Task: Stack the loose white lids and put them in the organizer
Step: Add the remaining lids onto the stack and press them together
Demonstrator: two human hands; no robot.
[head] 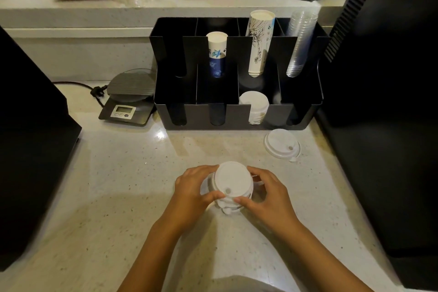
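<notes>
A stack of white lids point(232, 181) stands on the pale counter in front of me. My left hand point(194, 193) grips its left side and my right hand point(265, 194) grips its right side, fingers curled round the rims. One loose white lid point(282, 146) lies flat on the counter to the right, close to the front of the black organizer point(199, 114). Inside the organizer's third front slot sits another stack of white lids point(254, 106).
The organizer's back slots hold a blue-print paper cup stack point(216, 54), a tall white paper cup stack point(259, 42) and clear plastic cups point(299, 42). A digital scale point(129, 99) sits left of it. Dark machines point(30, 149) flank the counter on both sides.
</notes>
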